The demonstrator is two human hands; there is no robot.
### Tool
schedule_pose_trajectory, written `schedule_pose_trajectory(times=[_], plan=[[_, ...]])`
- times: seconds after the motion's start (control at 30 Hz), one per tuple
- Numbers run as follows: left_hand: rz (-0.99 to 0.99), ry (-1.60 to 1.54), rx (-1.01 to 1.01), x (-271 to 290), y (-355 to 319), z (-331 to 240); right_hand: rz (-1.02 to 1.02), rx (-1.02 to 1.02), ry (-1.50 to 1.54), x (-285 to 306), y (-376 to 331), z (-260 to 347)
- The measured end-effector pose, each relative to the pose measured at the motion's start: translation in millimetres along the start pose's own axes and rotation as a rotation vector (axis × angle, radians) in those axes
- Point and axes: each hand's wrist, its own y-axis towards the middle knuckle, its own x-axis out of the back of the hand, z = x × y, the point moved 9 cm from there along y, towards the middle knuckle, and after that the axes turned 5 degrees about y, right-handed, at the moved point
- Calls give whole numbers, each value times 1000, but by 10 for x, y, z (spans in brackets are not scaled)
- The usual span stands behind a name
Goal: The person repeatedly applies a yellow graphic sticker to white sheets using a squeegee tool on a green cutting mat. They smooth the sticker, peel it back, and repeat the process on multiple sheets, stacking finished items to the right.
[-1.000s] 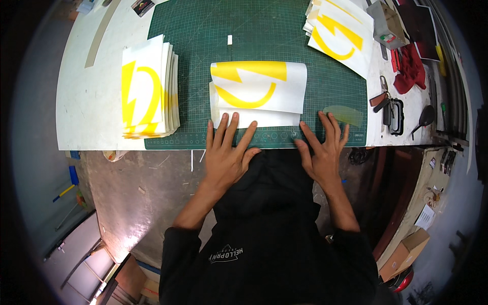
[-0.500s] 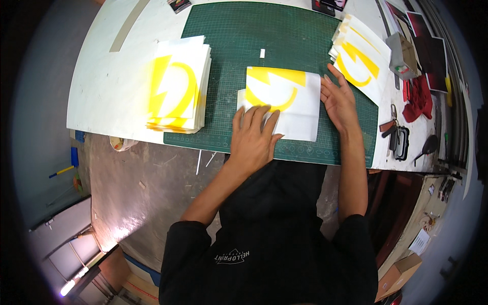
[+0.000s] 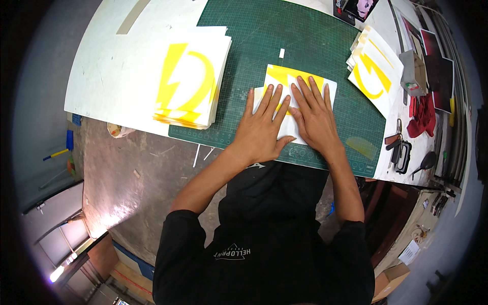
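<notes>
A folded white sheet with yellow print (image 3: 290, 128) lies on the green cutting mat (image 3: 239, 61), close to the table's front edge. My left hand (image 3: 260, 128) is spread flat over its left part, with the outer fingers reaching past its left edge. On its right part my right hand (image 3: 316, 119) lies flat, fingers stretched out. Both hands press down without gripping, and they hide much of the print. A thick stack of similar yellow-and-white sheets (image 3: 190, 76) sits to the left, partly on the mat. Another pile of such sheets (image 3: 373, 71) lies at the right.
A small white piece (image 3: 281, 53) lies on the mat beyond the sheet. Along the right side are a grey open box (image 3: 413, 73), a red cloth (image 3: 422, 118), a black carabiner-like clip (image 3: 402, 156) and a dark round-headed tool (image 3: 428, 160). A grey strip (image 3: 133, 17) lies far left.
My right hand has moved from beside the sheet's right edge onto the sheet and flattened. My left hand has spread its fingers farther up over it. The view has shifted slightly.
</notes>
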Motion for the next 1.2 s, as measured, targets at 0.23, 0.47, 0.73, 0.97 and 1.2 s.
schedule_pose_trajectory(times=[0.23,0.47,0.73,0.97,1.2], plan=[[-12,9,10,-30,-19,21,88,-43,-103,-69,32,-10],[13,31,10,-26,-10,50,102,-18,-70,-109,93,-96],[196,172,24,42,311,191,116,-2,-79,-55,151,-89],[306,141,97,114,518,264,70,31,-14,24,207,-145],[322,183,90,75,553,239,-34,-289,-96,196,-354,-391]])
